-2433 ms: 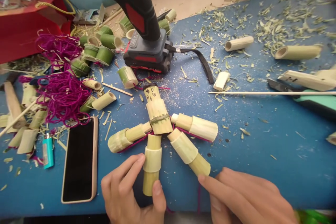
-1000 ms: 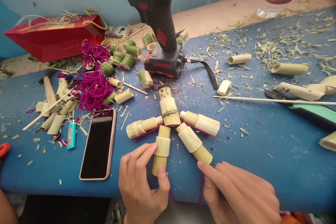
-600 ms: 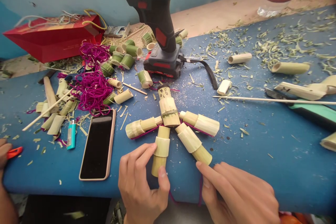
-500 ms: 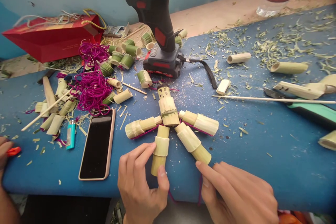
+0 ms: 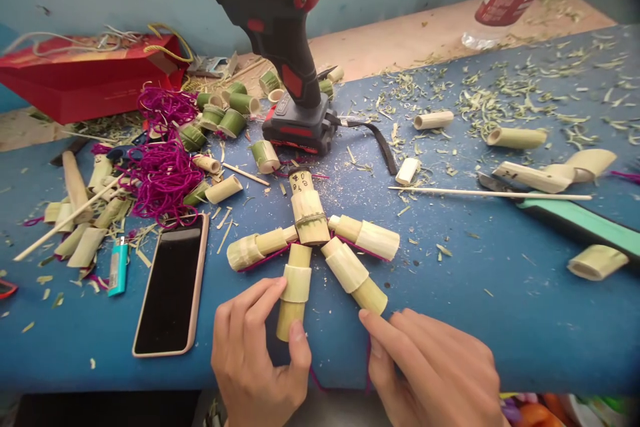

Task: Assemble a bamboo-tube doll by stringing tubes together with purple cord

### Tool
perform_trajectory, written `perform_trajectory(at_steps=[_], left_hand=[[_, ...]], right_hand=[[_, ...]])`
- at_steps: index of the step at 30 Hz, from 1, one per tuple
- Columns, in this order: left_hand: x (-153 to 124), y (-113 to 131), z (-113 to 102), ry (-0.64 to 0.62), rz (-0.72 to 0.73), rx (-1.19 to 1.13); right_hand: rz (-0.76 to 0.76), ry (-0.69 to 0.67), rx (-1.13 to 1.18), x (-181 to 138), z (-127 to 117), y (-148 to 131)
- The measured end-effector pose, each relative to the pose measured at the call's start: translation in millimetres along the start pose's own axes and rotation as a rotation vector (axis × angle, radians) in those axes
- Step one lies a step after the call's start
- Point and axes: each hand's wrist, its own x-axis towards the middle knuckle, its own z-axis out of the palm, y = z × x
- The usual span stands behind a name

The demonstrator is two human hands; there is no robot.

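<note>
A jointed bamboo figure [image 5: 310,213] lies on the blue table, with a marked head piece, a body tube, two arms and two legs threaded on purple cord. My left hand [image 5: 263,350] is closed lightly around the left leg [image 5: 296,283], index fingertip and thumb touching its sides. My right hand [image 5: 433,363] is pinched at the lower end of the right leg [image 5: 355,277], its index fingertip against the tube. A purple cord [image 5: 369,363] runs into this pinch from below, and its loop hangs over the table's front edge. The right thumb is partly hidden.
A cordless drill [image 5: 300,80] stands behind the figure. Tangled purple cord [image 5: 163,177], bamboo pieces, a blue lighter [image 5: 118,267] and a phone [image 5: 173,287] lie left. At right are a thin stick [image 5: 490,193], a green-handled cutter [image 5: 585,220], bamboo tubes and shavings. A bottle [image 5: 515,0] stands behind.
The view has shifted, so most things appear further left. Another person's hand at the left edge has gone out of view. Both my hands keep their places at the two legs.
</note>
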Motion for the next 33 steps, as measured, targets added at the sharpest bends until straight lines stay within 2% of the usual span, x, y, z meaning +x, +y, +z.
perform_trajectory(at_steps=[9, 14, 18, 20, 22, 25, 29, 31, 33], left_hand=[[2.6, 2.9, -1.2, -0.005, -0.025, 0.036], [6.5, 9.6, -2.7, -0.007, -0.078, 0.108], [2.1, 10.5, -10.9, 0.037, -0.156, 0.02], [-3.4, 11.0, -16.9, 0.083, -0.199, -0.055], [-11.4, 11.7, -23.1, 0.127, -0.232, -0.13], [-27.4, 12.4, -31.9, 0.176, -0.29, -0.228], [-49.5, 13.5, -43.2, 0.219, -0.335, -0.33], [-57.1, 15.1, -47.5, 0.229, -0.305, -0.344], [-61.8, 16.8, -49.8, 0.245, -0.291, -0.341]], right_hand=[[-0.024, 0.02, -0.012, 0.5, 1.0, 0.7], [-0.073, 0.083, 0.03, 1.6, -2.6, 0.0], [-0.07, 0.139, 0.088, 0.1, -8.0, -10.0], [0.004, 0.152, 0.145, 0.7, -8.6, -19.8], [0.121, 0.096, 0.259, 3.2, -7.0, -30.8], [0.378, -0.117, 0.528, 9.9, -1.8, -44.6], [0.772, -0.465, 1.09, 21.6, 5.3, -55.7], [0.921, -0.557, 1.343, 28.5, 8.9, -59.5], [0.99, -0.562, 1.464, 36.4, 13.0, -62.6]])
